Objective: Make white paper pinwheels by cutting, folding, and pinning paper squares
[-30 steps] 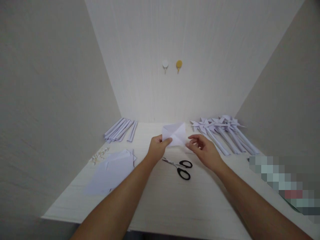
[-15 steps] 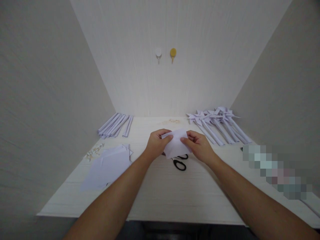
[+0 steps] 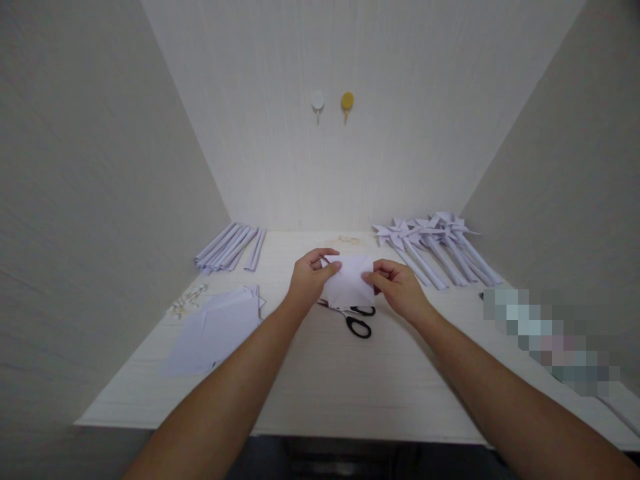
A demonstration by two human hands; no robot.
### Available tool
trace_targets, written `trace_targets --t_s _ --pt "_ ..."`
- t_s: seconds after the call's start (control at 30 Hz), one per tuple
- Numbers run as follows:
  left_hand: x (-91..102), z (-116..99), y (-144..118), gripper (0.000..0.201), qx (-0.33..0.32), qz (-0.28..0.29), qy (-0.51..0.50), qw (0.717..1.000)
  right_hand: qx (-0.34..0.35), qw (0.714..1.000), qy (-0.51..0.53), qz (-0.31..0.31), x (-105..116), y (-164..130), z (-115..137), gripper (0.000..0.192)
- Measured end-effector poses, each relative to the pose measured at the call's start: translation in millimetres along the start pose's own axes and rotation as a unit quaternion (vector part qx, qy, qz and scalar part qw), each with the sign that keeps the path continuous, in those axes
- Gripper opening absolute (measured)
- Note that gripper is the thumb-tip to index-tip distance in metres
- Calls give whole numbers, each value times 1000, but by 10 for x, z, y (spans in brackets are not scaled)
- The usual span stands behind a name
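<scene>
A small white sheet of paper (image 3: 351,283) is held up over the table between both hands. My left hand (image 3: 314,279) pinches its left edge, thumb on the near face and fingers behind. On the opposite edge, my right hand (image 3: 399,285) grips the sheet between thumb and fingers. Faint crease lines seem to run across the paper. Below it lies a pair of scissors (image 3: 358,327) with black handles, pointing left; the sheet covers part of one handle and of the blades.
Rolled paper tubes (image 3: 233,245) lie at the back left, with small light pieces (image 3: 189,300) and a stack of white paper (image 3: 220,333) nearer. Paper pinwheels (image 3: 425,243) on tube sticks rest at the back right. A blurred-out object (image 3: 550,343) lies along the right side.
The paper has turned from a tilt to nearly level and squarer to me. My right hand has shifted its hold slightly on the edge. More of the scissors' blades shows.
</scene>
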State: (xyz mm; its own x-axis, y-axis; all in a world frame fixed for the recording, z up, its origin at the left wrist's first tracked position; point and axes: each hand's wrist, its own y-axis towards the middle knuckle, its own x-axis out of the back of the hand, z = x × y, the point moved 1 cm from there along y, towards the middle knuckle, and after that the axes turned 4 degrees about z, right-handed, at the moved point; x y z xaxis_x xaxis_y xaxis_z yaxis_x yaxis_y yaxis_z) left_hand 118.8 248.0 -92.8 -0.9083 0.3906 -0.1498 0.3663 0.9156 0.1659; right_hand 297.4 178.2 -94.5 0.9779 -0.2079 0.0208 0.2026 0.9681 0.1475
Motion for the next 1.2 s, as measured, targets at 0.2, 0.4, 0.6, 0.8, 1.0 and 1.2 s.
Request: trace_targets --t_s 0.2,0.4,0.6,0.8,1.0,1.2 --pt "-54 -37 -25 48 22 23 -9 999 -34 997 43 -59 40 16 16 33" --pt "-42 24 -5 26 25 18 41 999 -83 992 84 -48 -3 -5 21 40" --pt "51 8 35 20 16 -24 55 998 -92 994 54 -23 -33 -24 -4 35" --pt "24 -7 5 15 40 -14 36 998 -60 996 27 -62 32 22 -45 30" --pt "46 12 43 34 34 -57 -11 998 -62 998 -5 -24 4 30 -91 23" --pt "37 10 39 51 54 -62 -15 996 -59 998 -20 1 -32 9 -74 27"
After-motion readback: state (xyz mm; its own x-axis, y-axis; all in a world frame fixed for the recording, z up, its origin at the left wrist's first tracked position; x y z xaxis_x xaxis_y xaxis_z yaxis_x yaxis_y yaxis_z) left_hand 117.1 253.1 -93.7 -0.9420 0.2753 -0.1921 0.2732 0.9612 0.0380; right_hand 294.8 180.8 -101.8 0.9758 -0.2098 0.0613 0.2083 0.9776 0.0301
